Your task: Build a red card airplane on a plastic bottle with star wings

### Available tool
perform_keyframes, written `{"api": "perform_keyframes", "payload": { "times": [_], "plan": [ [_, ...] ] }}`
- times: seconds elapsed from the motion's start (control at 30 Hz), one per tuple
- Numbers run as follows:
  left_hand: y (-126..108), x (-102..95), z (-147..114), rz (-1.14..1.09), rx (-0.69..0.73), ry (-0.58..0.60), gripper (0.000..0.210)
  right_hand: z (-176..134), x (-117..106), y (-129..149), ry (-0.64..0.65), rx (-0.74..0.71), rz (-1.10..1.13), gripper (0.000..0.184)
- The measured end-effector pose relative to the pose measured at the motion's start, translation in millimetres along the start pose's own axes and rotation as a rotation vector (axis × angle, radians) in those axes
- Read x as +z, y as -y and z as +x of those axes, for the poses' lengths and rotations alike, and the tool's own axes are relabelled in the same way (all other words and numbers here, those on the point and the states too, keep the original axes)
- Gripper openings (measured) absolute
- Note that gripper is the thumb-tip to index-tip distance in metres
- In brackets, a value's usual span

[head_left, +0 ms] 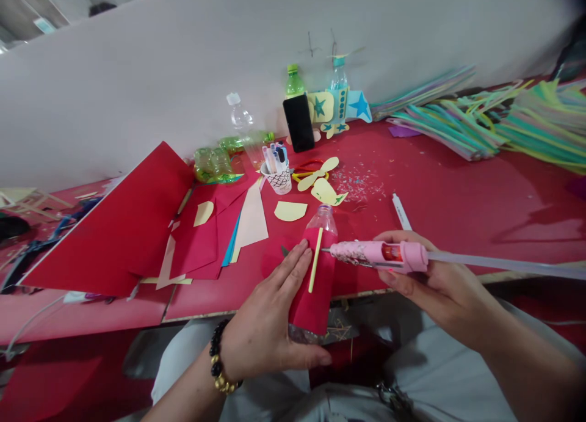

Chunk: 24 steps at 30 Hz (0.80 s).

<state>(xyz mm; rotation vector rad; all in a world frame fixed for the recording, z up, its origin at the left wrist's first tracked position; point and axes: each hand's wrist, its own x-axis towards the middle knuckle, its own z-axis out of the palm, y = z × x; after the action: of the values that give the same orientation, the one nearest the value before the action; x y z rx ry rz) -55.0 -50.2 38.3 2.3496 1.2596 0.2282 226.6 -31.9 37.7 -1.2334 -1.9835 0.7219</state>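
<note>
Presently | bottle (324, 219): between the hands, neck away from wearer | wrap (310, 312): around bottle | strip (315, 262): lengthwise on wrap | left hand (277, 309): fingers together on bottle's left side, thumb wide | right hand (442, 284): gripping gun (366, 253), right of bottle, nozzle (326, 250) by strip, contact unclear | advice: brace bottle against rolling, fingertips clear of nozzle, squeeze evenly

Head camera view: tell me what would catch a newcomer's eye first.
Probably the pink glue gun in the right hand, its tip close to the yellow strip on the red-wrapped bottle that the left hand touches. Next, perhaps, the large red board slanting at the left and the pastel strips heaped at the right.
</note>
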Motion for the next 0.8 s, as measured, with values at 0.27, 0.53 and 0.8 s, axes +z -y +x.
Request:
{"api": "perform_keyframes", "payload": {
  "times": [0.27, 0.53, 0.8],
  "plan": [
    [1, 1.5, 0, 0.007, 0.003, -0.004, 0.131, -10, -2, 7, 0.089, 0.059, 0.024, 0.033],
    [1, 1.2, 1, -0.021, 0.015, -0.019, 0.132, -17, -6, 14, 0.178, 0.085, -0.041, 0.036],
    [2, 0.9, 0, -0.050, 0.012, -0.010, 0.132, -22, -7, 16, 0.216, 0.042, -0.143, 0.038]
  ]
}}
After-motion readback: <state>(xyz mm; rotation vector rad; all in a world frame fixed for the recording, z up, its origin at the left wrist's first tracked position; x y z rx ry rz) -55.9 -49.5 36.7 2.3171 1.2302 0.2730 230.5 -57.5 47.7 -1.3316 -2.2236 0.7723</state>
